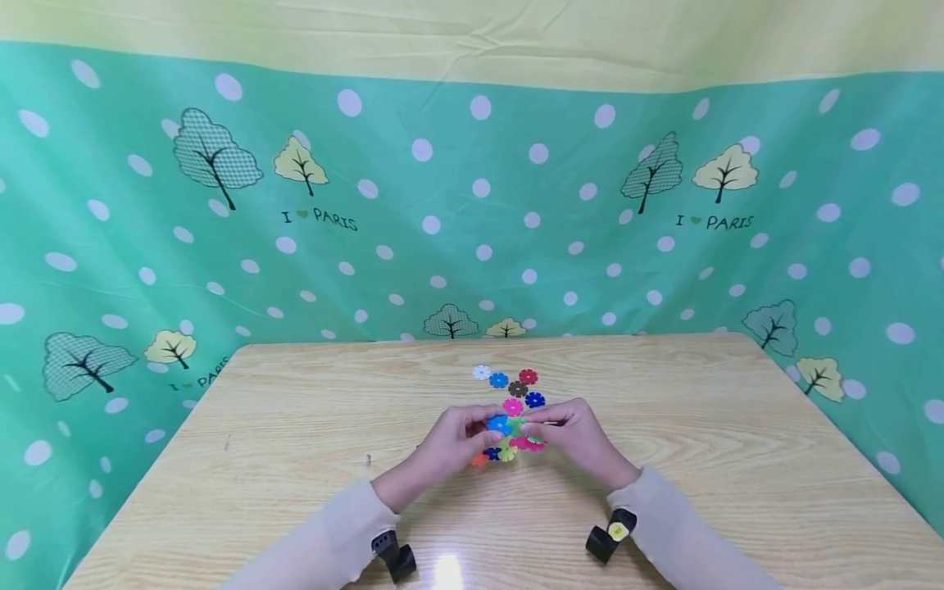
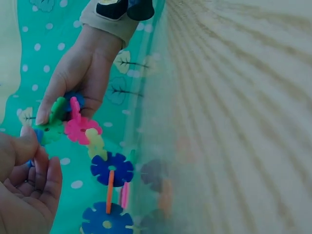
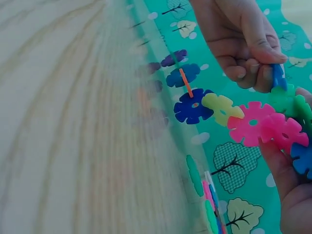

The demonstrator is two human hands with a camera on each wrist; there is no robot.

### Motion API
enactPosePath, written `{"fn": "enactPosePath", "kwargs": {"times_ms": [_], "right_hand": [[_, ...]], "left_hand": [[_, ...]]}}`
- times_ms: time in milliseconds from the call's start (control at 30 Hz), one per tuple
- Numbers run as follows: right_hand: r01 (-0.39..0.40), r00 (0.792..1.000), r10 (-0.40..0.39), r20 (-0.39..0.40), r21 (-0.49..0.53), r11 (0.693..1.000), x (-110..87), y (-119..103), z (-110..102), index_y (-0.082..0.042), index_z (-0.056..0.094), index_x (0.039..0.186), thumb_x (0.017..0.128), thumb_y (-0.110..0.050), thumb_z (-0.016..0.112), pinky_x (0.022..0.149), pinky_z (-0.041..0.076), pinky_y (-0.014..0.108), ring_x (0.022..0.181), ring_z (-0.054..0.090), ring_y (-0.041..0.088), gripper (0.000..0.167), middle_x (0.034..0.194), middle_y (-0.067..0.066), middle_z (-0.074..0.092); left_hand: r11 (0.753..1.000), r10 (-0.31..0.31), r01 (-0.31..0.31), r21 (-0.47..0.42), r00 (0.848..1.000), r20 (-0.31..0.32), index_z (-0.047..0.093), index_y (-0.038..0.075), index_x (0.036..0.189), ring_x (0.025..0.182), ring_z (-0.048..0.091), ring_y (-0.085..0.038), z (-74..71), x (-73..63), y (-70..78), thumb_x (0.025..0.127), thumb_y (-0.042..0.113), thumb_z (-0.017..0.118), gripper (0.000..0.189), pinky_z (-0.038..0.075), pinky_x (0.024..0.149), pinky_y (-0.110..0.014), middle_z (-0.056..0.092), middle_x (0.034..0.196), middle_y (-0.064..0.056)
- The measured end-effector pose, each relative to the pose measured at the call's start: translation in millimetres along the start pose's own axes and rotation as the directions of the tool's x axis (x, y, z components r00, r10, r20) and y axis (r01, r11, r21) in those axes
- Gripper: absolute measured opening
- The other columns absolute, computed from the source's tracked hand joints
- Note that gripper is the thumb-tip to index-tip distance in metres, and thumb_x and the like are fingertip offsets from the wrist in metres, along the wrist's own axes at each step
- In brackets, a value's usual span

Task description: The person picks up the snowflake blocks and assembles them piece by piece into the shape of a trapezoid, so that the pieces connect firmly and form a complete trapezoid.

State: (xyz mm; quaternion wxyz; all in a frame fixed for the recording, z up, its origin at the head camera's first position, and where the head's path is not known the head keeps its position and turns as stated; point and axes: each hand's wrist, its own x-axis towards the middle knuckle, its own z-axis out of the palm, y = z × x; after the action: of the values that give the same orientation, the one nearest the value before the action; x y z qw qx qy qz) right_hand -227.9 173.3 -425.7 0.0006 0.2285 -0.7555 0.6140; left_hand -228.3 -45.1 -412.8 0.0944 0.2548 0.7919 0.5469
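My left hand [image 1: 460, 438] pinches a blue flower-shaped interlocking disc [image 1: 499, 424] by its edge, over the middle of the table. Facing it, my right hand [image 1: 583, 434] grips a green flower disc [image 3: 302, 108] at the end of a linked chain. The blue disc meets a light green disc [image 3: 282, 100] between the two hands. From there the chain runs on through pink discs [image 3: 252, 122], a yellow one [image 3: 222, 109], a dark blue one [image 2: 112, 168], an orange one [image 2: 110, 190] and another blue one [image 2: 107, 222]. My right fingers partly hide the green disc.
Beyond the hands, loose discs lie on the wooden table [image 1: 310, 426]: white [image 1: 482, 373], blue [image 1: 498, 380], red [image 1: 528, 376], brown [image 1: 519, 389], dark blue [image 1: 535, 399] and pink [image 1: 512, 406]. A green patterned cloth [image 1: 472, 246] hangs behind the table.
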Motion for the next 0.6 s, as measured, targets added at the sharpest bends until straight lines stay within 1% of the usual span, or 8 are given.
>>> {"fn": "enactPosePath", "kwargs": {"times_ms": [167,267,400,467,600], "right_hand": [[-0.031,1.0,0.031,0.001,0.004,0.999,0.0,-0.7,-3.0,0.0,0.074,0.092,0.084,-0.013,0.07,0.06,0.053,0.022,0.076,0.067,0.014,0.016,0.09,0.009,0.073],[-0.027,1.0,0.027,0.012,0.011,1.0,0.2,-0.4,-4.4,0.003,0.073,0.092,0.084,-0.012,0.071,0.059,0.053,0.022,0.073,0.066,0.012,0.017,0.087,0.009,0.073],[-0.014,1.0,0.015,0.027,-0.009,1.0,1.6,2.2,-5.8,0.003,0.072,0.092,0.084,-0.011,0.071,0.058,0.051,0.022,0.07,0.063,0.01,0.016,0.085,0.007,0.072],[-0.021,0.999,0.021,0.031,-0.023,1.0,2.4,3.5,-6.6,0.002,0.072,0.093,0.084,-0.012,0.071,0.057,0.05,0.021,0.069,0.061,0.01,0.016,0.086,0.006,0.072],[-0.068,0.996,0.071,0.046,-0.06,0.996,3.3,3.6,-8.7,-0.001,0.071,0.097,0.085,-0.016,0.071,0.058,0.05,0.022,0.07,0.06,0.012,0.019,0.088,0.006,0.071]], "left_hand": [[0.999,-0.042,0.042,-0.001,0.999,0.017,0.063,0.007,0.122,0.067,0.054,-0.013,-5.1,2.3,1.2,0.088,0.018,0.067,0.036,0.045,0.052,-0.017,0.066,0.082,-0.001],[0.999,-0.05,0.05,-0.009,0.998,0.034,0.064,0.007,0.121,0.07,0.057,-0.014,-8.4,3.3,0.0,0.086,0.021,0.07,0.038,0.049,0.056,-0.019,0.066,0.084,0.0],[0.998,-0.056,0.057,-0.014,0.997,0.052,0.064,0.004,0.12,0.075,0.058,-0.015,-12.0,2.8,-1.5,0.085,0.023,0.071,0.041,0.051,0.061,-0.021,0.066,0.087,-0.001],[0.998,-0.062,0.063,-0.016,0.997,0.054,0.065,0.004,0.119,0.076,0.059,-0.015,-13.3,2.5,-1.6,0.084,0.022,0.072,0.04,0.052,0.062,-0.021,0.067,0.088,-0.001],[0.998,-0.06,0.061,-0.024,0.997,0.044,0.066,0.004,0.116,0.075,0.06,-0.014,-15.4,3.6,-3.4,0.083,0.018,0.073,0.036,0.053,0.062,-0.022,0.068,0.087,-0.002]]}}
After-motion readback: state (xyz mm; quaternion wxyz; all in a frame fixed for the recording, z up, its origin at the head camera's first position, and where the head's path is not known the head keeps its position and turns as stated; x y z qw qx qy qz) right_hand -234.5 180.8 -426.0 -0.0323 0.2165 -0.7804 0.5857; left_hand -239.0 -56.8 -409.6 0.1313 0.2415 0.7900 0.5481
